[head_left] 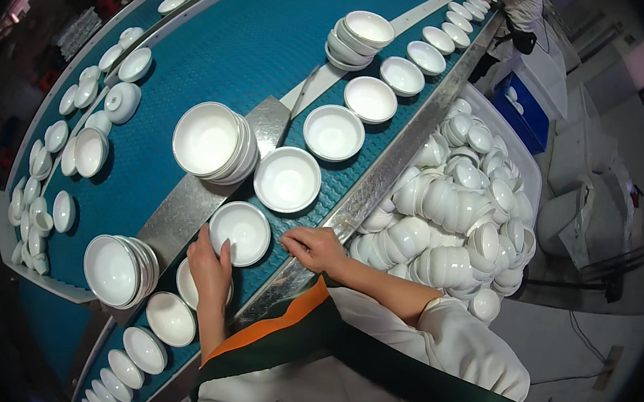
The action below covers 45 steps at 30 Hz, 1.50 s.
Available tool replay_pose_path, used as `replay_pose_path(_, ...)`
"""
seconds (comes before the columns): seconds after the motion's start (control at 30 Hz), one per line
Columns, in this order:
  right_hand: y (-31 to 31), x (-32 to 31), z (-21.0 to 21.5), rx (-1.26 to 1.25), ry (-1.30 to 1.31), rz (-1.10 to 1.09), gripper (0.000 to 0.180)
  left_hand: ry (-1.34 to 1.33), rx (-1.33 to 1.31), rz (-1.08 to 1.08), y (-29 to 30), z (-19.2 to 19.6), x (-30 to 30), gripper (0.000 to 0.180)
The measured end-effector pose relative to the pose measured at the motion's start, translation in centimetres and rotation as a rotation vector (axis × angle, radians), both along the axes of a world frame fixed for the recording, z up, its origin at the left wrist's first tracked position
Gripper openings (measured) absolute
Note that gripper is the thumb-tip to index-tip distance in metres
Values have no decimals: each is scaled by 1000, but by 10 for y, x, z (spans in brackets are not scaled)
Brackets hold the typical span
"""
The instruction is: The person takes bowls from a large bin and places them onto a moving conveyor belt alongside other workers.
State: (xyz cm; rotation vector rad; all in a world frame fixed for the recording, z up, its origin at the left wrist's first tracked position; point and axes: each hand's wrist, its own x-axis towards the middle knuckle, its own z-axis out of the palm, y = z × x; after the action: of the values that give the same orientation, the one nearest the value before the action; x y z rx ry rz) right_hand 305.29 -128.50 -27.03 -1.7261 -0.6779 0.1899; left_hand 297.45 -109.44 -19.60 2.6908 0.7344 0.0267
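Glossy white bowl (248,226) at the left hand (209,266), just left of the metal rail (365,195)

The bowl stands open side up on the blue belt (168,70), on the left side of the rail. It looks light and stiff, with a smooth glaze-like surface that is probably slippery and may chip if knocked. The rim seems the best hold: thumb inside, fingers against the outer wall. The left hand is placed much that way, its thumb over the rim and its fingers parted from it along the outside; whether they press, I cannot tell. The right hand (316,248) rests at the rail, its fingers curled together with no bowl visible in them. A bowl stack (205,140) stands farther left of the rail; a bowl heap (446,266) fills the white bin (534,183) to its right.
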Motion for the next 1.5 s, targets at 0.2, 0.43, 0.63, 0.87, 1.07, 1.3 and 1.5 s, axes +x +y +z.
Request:
replay_pose_path(0.2, -19, 14, 22, -11, 51, -11, 14, 99, 27, -34, 14, 10, -18, 51)
replay_pose_path(0.43, -30, 33, 25, -14, 29, -37, 14, -123, 18, -116, -16, 30, 27, 45)
replay_pose_path(0.63, -36, 47, 29, -21, 146, 52, 14, 76, 57, -81, -23, 3, 49, 44)
replay_pose_path(0.87, -28, 41, 23, 17, 45, -43, 10, 93, 8, -6, -4, 25, 23, 48)
replay_pose_path(1.07, -22, 36, 22, -18, -33, -64, 8, -146, 93, -86, -18, 33, 24, 47)
replay_pose_path(1.3, -19, 49, 42, -5, -14, -84, 10, -70, 148, -186, -15, 2, 43, 32)
replay_pose_path(1.5, -5, 55, 55, -201, -174, -22, 23, 100, 150, -121, 6, 20, 15, 15)
